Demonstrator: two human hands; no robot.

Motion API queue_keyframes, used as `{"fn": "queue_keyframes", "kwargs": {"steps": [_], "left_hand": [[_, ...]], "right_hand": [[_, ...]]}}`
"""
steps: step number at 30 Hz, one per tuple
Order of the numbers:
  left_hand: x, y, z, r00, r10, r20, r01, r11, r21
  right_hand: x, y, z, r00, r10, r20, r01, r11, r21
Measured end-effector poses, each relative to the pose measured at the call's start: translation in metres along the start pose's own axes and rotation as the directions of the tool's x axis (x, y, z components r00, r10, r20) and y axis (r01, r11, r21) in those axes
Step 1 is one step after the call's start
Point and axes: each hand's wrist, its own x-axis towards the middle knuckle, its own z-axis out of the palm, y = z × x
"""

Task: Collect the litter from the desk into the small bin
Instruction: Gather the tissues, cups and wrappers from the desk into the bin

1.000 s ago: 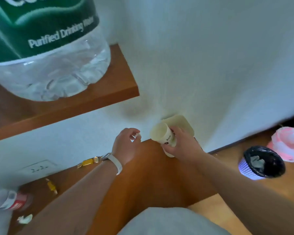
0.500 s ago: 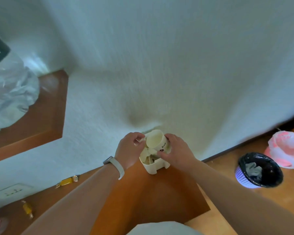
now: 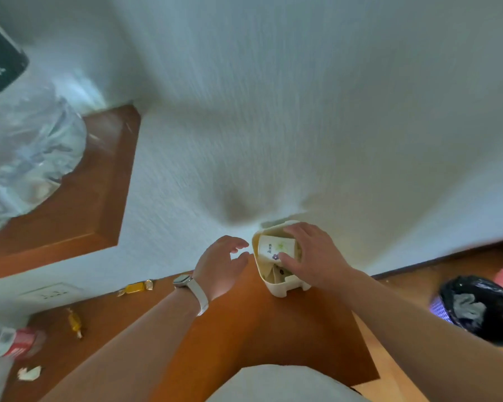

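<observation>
A small cream bin (image 3: 279, 287) stands on the brown desk (image 3: 273, 329) against the white wall. My right hand (image 3: 311, 253) presses a white paper cup (image 3: 276, 246) with a flower print down into the bin's mouth, fingers on the cup. My left hand (image 3: 222, 264), with a white watch at the wrist, hovers just left of the bin, fingers spread and holding nothing. Two yellow candy wrappers (image 3: 134, 288) (image 3: 74, 322) and a crumpled white scrap (image 3: 29, 372) lie on the desk at the left.
A plastic bottle with a red label (image 3: 12, 342) lies at the desk's left edge. A large water jug (image 3: 21, 146) sits on a wooden shelf (image 3: 79, 204) above. A black-lined basket (image 3: 476, 309) stands on the floor at right. A wall socket (image 3: 51, 291) is at left.
The cup went from being held above the bin to lying on its side inside the bin's mouth. My left hand opened and drew slightly left of the bin. The view shifted.
</observation>
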Motion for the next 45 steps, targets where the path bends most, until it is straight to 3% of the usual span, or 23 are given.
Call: {"fn": "queue_keyframes", "kwargs": {"steps": [4, 11, 18, 23, 29, 37, 45], "left_hand": [[-0.019, -0.018, -0.007, 0.997, -0.075, -0.010, 0.075, 0.997, -0.001], [-0.070, -0.066, -0.033, 0.996, -0.068, -0.060, 0.080, 0.969, 0.232], [-0.131, -0.144, -0.054, 0.988, -0.132, -0.084, 0.155, 0.911, 0.383], [-0.176, -0.199, -0.071, 0.965, -0.231, -0.123, 0.261, 0.880, 0.396], [-0.225, -0.275, -0.095, 0.889, -0.437, -0.141, 0.458, 0.826, 0.330], [-0.271, -0.381, -0.120, 0.764, -0.631, -0.133, 0.645, 0.744, 0.176], [-0.260, -0.466, -0.123, 0.815, -0.564, -0.130, 0.577, 0.774, 0.260]], "right_hand": [[0.009, -0.029, 0.011, 0.987, -0.153, 0.048, 0.154, 0.988, -0.022], [0.026, -0.074, 0.049, 0.892, -0.360, 0.273, 0.399, 0.911, -0.105], [0.034, -0.131, 0.094, 0.811, -0.433, 0.395, 0.528, 0.831, -0.174], [0.034, -0.176, 0.134, 0.754, -0.461, 0.467, 0.591, 0.788, -0.175], [0.042, -0.228, 0.199, 0.692, -0.428, 0.582, 0.642, 0.733, -0.224], [0.073, -0.279, 0.273, 0.732, -0.262, 0.630, 0.576, 0.730, -0.366], [0.104, -0.290, 0.330, 0.765, -0.104, 0.636, 0.462, 0.776, -0.428]]}}
